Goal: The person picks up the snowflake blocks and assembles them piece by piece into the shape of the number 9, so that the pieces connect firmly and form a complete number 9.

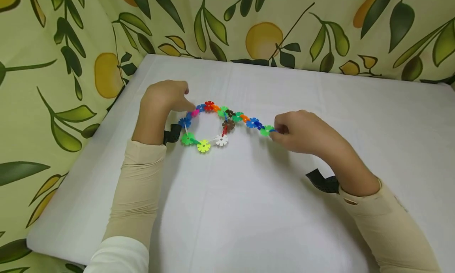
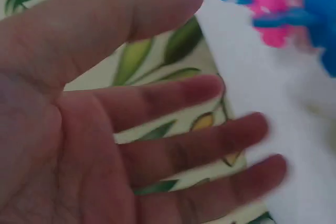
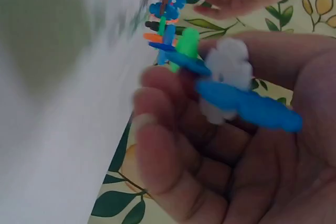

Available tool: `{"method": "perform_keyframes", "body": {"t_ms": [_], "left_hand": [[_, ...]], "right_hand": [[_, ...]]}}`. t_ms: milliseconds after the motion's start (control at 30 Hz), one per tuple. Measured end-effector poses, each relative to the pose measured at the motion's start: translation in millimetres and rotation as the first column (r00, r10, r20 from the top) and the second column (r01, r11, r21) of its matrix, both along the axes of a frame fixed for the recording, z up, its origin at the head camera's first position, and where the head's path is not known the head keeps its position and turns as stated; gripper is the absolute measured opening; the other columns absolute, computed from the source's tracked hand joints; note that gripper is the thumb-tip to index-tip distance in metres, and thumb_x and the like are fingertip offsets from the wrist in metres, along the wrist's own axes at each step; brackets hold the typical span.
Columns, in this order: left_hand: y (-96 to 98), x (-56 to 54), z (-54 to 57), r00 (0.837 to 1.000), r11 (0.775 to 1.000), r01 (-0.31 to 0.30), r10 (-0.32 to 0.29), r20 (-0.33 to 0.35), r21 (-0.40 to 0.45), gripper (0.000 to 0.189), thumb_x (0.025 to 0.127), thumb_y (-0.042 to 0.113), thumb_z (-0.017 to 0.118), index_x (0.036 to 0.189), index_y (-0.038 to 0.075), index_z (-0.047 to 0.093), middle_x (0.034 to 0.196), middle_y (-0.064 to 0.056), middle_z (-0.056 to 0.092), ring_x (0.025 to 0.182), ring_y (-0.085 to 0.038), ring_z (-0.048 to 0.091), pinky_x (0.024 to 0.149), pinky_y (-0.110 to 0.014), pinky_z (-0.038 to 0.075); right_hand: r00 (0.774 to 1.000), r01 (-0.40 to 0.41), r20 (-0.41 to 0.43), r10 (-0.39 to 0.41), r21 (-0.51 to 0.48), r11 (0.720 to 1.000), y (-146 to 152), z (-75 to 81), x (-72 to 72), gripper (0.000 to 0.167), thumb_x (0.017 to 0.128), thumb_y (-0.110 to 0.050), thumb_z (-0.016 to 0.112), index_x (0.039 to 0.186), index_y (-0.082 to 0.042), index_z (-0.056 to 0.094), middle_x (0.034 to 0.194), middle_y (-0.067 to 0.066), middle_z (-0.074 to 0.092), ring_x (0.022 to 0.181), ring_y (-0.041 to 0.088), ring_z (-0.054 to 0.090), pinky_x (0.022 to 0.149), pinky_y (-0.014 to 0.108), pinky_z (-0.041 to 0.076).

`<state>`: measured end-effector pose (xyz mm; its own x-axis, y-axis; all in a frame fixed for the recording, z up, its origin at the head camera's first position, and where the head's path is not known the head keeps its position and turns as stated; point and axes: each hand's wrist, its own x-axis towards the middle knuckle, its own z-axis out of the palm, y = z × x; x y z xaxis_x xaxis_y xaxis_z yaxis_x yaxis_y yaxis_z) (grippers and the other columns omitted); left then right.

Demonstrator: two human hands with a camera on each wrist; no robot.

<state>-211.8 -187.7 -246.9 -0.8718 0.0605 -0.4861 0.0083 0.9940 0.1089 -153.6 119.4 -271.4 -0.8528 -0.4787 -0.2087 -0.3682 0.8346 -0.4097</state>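
Observation:
A chain of colourful slotted plastic discs forms a loop with a straight tail in the head view, a yellow disc [image 1: 203,148] at the loop's near side and a red disc [image 1: 209,104] at its far side. My right hand [image 1: 303,131] grips the tail's end with curled fingers. Inside that grip, the right wrist view shows a white disc [image 3: 229,61] and a blue disc [image 3: 247,106]. My left hand [image 1: 161,97] hovers by the loop's upper left, fingers straight and spread in the left wrist view, close to a pink disc [image 2: 269,6].
A white-covered table [image 1: 227,209] lies under both hands. Behind it and on the left hangs a curtain [image 1: 213,24] with a leaf and fruit print. Black straps [image 1: 323,182] stick out at the wrists.

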Motion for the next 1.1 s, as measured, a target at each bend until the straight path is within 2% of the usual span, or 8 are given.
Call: {"method": "perform_keyframes", "body": {"t_ms": [167, 300, 500, 600, 733, 800, 967, 1100], "left_hand": [[-9.8, -14.6, -22.6, 0.981, 0.997, -0.075, 0.072, 0.178, 0.008, 0.057, 0.086, 0.046, 0.074, 0.114, -0.001, 0.06, 0.091, -0.012, 0.062, 0.079, -0.023, 0.059, 0.069, -0.033, 0.047], [-7.2, -20.2, -31.3, 0.98, 0.995, -0.052, 0.035, 0.194, 0.081, 0.049, 0.086, 0.038, 0.077, 0.115, 0.002, 0.061, 0.087, -0.011, 0.065, 0.076, -0.022, 0.061, 0.069, -0.032, 0.049], [6.0, -26.5, -34.6, 0.989, 0.966, 0.102, -0.073, -0.128, 0.239, 0.037, 0.094, 0.022, 0.065, 0.126, 0.005, 0.059, 0.116, -0.014, 0.063, 0.099, -0.028, 0.057, 0.087, -0.044, 0.048], [20.4, -28.9, -39.3, 0.96, 0.902, 0.199, -0.101, -0.261, 0.383, 0.035, 0.096, 0.017, 0.064, 0.129, 0.004, 0.057, 0.127, -0.014, 0.059, 0.112, -0.029, 0.055, 0.099, -0.044, 0.044], [43.7, -30.0, -48.7, 0.944, 0.807, 0.293, -0.161, -0.287, 0.512, 0.046, 0.097, 0.02, 0.066, 0.138, 0.004, 0.051, 0.14, -0.013, 0.052, 0.124, -0.028, 0.053, 0.106, -0.04, 0.042], [52.8, -27.9, -51.6, 0.941, 0.823, 0.305, -0.184, -0.284, 0.479, 0.051, 0.098, 0.025, 0.066, 0.141, 0.006, 0.049, 0.143, -0.012, 0.049, 0.129, -0.027, 0.049, 0.109, -0.041, 0.04], [61.1, -18.3, -50.4, 0.951, 0.963, 0.165, -0.099, -0.292, 0.213, 0.055, 0.098, 0.04, 0.062, 0.139, 0.006, 0.05, 0.129, -0.015, 0.056, 0.111, -0.03, 0.057, 0.093, -0.046, 0.049], [56.1, -14.8, -44.8, 0.979, 0.99, 0.068, -0.042, -0.199, 0.126, 0.052, 0.101, 0.042, 0.056, 0.135, 0.003, 0.051, 0.121, -0.016, 0.061, 0.102, -0.032, 0.059, 0.085, -0.047, 0.05]], "right_hand": [[0.992, -0.115, 0.062, 0.111, 0.074, 0.991, 1, -5.7, 3.5, 0.031, 0.09, -0.011, 0.059, 0.062, -0.015, 0.047, 0.057, -0.004, 0.042, 0.054, 0.013, 0.039, 0.053, 0.031, 0.026], [0.974, -0.196, 0.131, 0.185, 0.077, 0.978, 0, -6.8, 5.7, 0.031, 0.09, -0.011, 0.06, 0.061, -0.016, 0.051, 0.058, -0.006, 0.041, 0.056, 0.011, 0.037, 0.053, 0.029, 0.027], [0.913, -0.354, 0.228, 0.337, 0.035, 0.935, 1, -5.6, 4.9, 0.034, 0.096, -0.03, 0.068, 0.066, -0.018, 0.059, 0.061, -0.009, 0.042, 0.058, 0.008, 0.041, 0.056, 0.028, 0.034], [0.951, -0.29, 0.109, 0.288, 0.004, 0.957, 5, -4.6, -0.7, 0.019, 0.097, -0.025, 0.067, 0.08, -0.016, 0.067, 0.067, -0.006, 0.053, 0.062, 0.011, 0.048, 0.058, 0.031, 0.041], [0.992, -0.126, -0.029, 0.126, -0.025, 0.992, 12, -7.3, -14.4, 0.021, 0.097, -0.014, 0.064, 0.117, -0.01, 0.069, 0.09, 0.006, 0.067, 0.073, 0.02, 0.06, 0.066, 0.038, 0.051], [0.995, -0.089, -0.036, 0.088, -0.025, 0.996, 16, -11.4, -21.8, 0.032, 0.098, -0.012, 0.062, 0.129, -0.01, 0.064, 0.099, 0.01, 0.068, 0.079, 0.023, 0.061, 0.069, 0.039, 0.053], [0.99, -0.14, 0.012, 0.141, -0.041, 0.989, 21, -28.3, -35.3, 0.043, 0.099, -0.006, 0.059, 0.142, -0.011, 0.057, 0.106, 0.011, 0.065, 0.09, 0.026, 0.058, 0.075, 0.04, 0.053], [0.97, -0.242, 0.01, 0.243, -0.049, 0.969, 19, -38.4, -38.0, 0.051, 0.095, -0.002, 0.065, 0.144, -0.013, 0.055, 0.113, 0.008, 0.063, 0.095, 0.024, 0.059, 0.082, 0.041, 0.053]]}}
